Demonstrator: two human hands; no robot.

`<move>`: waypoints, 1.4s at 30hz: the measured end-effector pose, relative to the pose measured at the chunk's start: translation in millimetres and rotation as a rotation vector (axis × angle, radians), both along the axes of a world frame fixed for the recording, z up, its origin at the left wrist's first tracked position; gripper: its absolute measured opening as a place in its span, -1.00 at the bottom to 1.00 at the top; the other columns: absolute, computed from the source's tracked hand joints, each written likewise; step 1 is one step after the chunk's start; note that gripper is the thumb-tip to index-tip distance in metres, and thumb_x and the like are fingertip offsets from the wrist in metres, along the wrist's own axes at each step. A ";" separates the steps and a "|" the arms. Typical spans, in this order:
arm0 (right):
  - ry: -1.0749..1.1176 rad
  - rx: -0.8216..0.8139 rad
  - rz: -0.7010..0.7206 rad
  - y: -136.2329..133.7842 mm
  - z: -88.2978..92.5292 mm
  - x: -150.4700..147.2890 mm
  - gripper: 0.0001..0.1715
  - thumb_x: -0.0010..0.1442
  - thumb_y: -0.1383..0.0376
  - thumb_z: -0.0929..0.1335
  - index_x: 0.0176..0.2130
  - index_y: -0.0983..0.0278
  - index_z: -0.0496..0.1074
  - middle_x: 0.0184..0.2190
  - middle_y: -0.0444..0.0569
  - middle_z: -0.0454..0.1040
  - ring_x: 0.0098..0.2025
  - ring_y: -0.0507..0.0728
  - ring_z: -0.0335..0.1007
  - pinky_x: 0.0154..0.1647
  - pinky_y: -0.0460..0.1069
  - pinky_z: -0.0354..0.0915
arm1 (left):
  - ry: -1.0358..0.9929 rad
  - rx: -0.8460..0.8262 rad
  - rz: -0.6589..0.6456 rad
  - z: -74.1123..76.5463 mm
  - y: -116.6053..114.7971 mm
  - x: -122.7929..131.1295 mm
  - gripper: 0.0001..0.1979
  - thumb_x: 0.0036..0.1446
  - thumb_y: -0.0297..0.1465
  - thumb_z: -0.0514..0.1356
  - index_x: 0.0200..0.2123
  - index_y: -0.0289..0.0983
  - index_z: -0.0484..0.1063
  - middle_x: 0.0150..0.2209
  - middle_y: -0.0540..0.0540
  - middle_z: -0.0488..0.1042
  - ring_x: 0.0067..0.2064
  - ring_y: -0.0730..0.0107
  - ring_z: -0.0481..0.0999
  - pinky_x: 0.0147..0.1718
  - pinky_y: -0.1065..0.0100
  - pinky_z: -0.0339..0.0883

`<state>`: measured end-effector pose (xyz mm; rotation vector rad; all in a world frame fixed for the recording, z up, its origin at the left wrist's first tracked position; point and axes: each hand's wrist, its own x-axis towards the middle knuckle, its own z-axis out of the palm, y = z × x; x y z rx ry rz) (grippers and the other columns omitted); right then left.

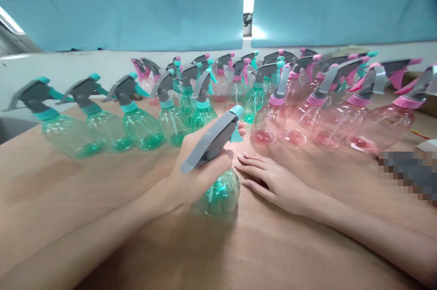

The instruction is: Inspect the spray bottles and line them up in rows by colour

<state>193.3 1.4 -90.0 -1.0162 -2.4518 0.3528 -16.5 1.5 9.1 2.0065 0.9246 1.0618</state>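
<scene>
My left hand (pixel 201 158) is wrapped around the neck of a green spray bottle (pixel 221 194), just under its grey trigger head with a turquoise nozzle. The bottle is clear green plastic, and its upper part is hidden behind my fingers. To the right of it, my right hand (pixel 273 180) lies flat on the wooden table (pixel 164 253), palm down, with the fingers stretched out toward the bottle. A small gap parts those fingertips from the bottle, and nothing is held in this hand.
A row of green spray bottles (pixel 143 128) stands at the left, and pink spray bottles (pixel 268 124) stand at the right. More bottles in both colours crowd behind them. Blue sheeting (pixel 136 3) hangs at the back. A blurred-out dark patch (pixel 409 174) lies at the right.
</scene>
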 end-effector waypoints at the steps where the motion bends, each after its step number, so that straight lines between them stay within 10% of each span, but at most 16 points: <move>1: 0.006 0.000 0.000 0.0 -0.3 0.1 -0.53 0.36 0.18 0.22 0.20 0.20 0.32 0.20 0.07 0.35 0.27 0.28 0.18 0.23 0.26 0.19 | 0.006 -0.002 0.000 0.2 -0.1 -0.1 -0.68 0.05 -0.50 0.10 -0.09 -0.16 0.38 -0.51 0.09 0.10 -0.51 0.46 0.07 -0.50 0.39 0.11; 29: -0.050 0.013 0.004 0.6 -0.3 0.3 -0.52 0.38 0.18 0.20 0.20 0.29 0.33 0.20 0.10 0.34 0.28 0.27 0.16 0.25 0.23 0.17 | -0.032 -0.043 -0.019 0.8 -1.3 0.4 -0.71 0.06 -0.53 0.10 -0.14 -0.17 0.38 -0.51 0.10 0.05 -0.52 0.50 0.02 -0.56 0.39 -0.02; 42: -0.040 0.021 0.003 1.0 -1.3 0.2 -0.53 0.37 0.19 0.21 0.18 0.30 0.34 0.20 0.11 0.34 0.28 0.27 0.16 0.25 0.23 0.17 | 0.041 -0.013 0.037 0.3 -1.6 -1.0 -0.74 0.09 -0.49 0.10 -0.13 -0.19 0.39 -0.51 0.07 0.27 -0.39 0.38 0.35 -0.41 0.35 0.23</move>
